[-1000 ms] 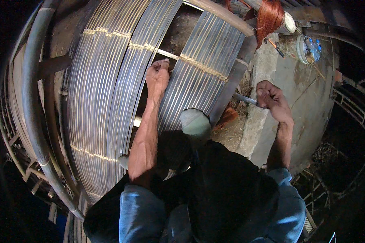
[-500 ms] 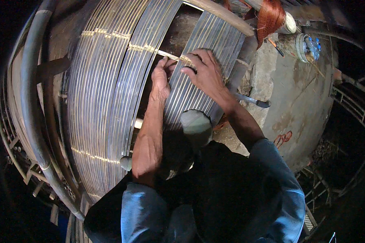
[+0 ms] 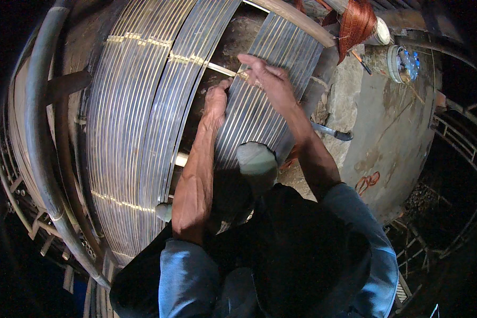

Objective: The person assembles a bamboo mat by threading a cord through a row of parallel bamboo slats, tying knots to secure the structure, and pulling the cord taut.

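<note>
A person leans over a big round coil of flat, shiny grey metal strips (image 3: 127, 138). The strips lie side by side in three wide bands that curve away like a drum. A thin, pale yellow stick (image 3: 223, 69) crosses the dark gap between the middle band and the right band.

The left hand (image 3: 216, 103) rests at the left edge of the right band (image 3: 259, 114), fingers curled down onto the strips; I cannot tell if it grips anything. The right hand (image 3: 267, 79) is just above it, near the top of the same band, and its fingers are bent together where the yellow stick meets the strips. It looks like it pinches the stick's end, but I cannot be sure.

The metal strips look hard, stiff and heavy, with thin edges that could cut, so flat fingers on top seem safest. The stick looks light and thin and might snap if bent, so holding it close to the end looks best.

To the right sits a rough grey stone block (image 3: 350, 100). A small tool with a dark handle (image 3: 331, 131) lies at its edge. Higher up is a spool of shiny orange-brown copper wire (image 3: 358, 21), and beside it a round clear container with blue bits inside (image 3: 405, 61).
</note>
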`<state>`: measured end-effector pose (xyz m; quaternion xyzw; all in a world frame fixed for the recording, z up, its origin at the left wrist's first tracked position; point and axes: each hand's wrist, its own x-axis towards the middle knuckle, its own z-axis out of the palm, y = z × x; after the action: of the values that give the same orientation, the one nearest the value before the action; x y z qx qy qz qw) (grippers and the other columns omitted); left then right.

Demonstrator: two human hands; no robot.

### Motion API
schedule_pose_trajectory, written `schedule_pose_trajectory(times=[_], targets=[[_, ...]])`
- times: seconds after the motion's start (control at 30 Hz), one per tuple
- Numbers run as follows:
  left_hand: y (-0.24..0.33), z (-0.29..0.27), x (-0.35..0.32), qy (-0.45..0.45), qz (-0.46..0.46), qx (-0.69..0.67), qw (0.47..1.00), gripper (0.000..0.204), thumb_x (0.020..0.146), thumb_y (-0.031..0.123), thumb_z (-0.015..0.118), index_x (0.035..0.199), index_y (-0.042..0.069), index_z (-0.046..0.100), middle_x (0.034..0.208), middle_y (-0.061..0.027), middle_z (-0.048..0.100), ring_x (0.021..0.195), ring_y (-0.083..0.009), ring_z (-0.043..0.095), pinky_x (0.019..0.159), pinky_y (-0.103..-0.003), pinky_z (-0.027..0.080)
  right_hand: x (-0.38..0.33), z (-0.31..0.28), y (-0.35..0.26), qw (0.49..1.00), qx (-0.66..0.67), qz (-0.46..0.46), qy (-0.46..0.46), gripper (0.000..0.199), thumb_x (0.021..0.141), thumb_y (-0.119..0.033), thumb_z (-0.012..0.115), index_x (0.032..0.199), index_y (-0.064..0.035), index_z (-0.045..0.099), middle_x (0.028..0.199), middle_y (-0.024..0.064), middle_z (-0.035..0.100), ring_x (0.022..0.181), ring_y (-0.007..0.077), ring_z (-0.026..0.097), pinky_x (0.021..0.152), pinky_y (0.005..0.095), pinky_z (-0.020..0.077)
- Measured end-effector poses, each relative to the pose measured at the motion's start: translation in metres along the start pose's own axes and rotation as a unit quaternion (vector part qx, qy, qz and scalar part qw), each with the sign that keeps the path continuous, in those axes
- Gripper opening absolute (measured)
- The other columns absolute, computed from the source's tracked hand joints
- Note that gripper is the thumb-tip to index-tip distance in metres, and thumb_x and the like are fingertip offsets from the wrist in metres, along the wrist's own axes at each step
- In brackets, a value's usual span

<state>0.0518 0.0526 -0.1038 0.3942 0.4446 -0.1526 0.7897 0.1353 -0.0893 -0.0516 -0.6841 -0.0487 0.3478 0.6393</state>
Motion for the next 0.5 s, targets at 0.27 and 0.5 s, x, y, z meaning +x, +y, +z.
schedule_pose_trajectory(times=[0.27, 0.5], targets=[[-0.009, -0.003, 0.011, 0.074, 0.087, 0.105, 0.988, 0.043, 0.087, 0.033, 0.061, 0.108, -0.003, 0.07, 0.107, -0.0162, 0.07, 0.099, -0.0269, 0.064, 0.093, -0.038, 0.046, 0.038, -0.014, 0.026, 0.879, 0.468, -0.016, -0.087, 0.031, 0.102, -0.034, 0.055, 0.097, -0.0048, 0.063, 0.089, 0.0028, 0.063, 0.087, 0.0202, 0.061, 0.086, 0.0358, 0.0484], [-0.024, -0.025, 0.017, 0.031, 0.231, 0.179, 0.956, 0.033, 0.093, 0.018, 0.053, 0.107, -0.004, 0.073, 0.1, -0.0121, 0.073, 0.097, -0.0186, 0.064, 0.091, -0.032, 0.047, -0.033, 0.029, -0.002, 0.996, 0.013, -0.089, 0.007, 0.033, 0.101, -0.025, 0.056, 0.079, -0.0033, 0.069, 0.076, 0.003, 0.067, 0.071, 0.011, 0.06, 0.071, 0.0293, 0.0487]])
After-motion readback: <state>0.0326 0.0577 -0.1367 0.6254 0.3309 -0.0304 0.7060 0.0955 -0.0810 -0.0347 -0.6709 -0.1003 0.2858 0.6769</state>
